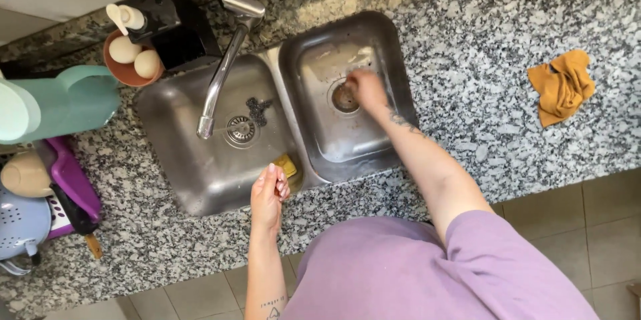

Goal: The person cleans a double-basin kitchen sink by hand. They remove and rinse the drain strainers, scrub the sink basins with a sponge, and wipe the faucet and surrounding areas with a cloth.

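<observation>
Over the right basin's drain [344, 97] — right hand [365, 88]; left hand [269, 194] near yellow sponge [287, 165].

A home kitchen: double steel sink [200, 180], granite counter [481, 59], faucet [224, 59], bowl of eggs [130, 59].

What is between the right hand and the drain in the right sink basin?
Nothing visible. The right hand is already down in the right basin, its fingers at the edge of the drain. The faucet hangs over the left basin, and the left hand is near the yellow sponge, both well aside.
</observation>
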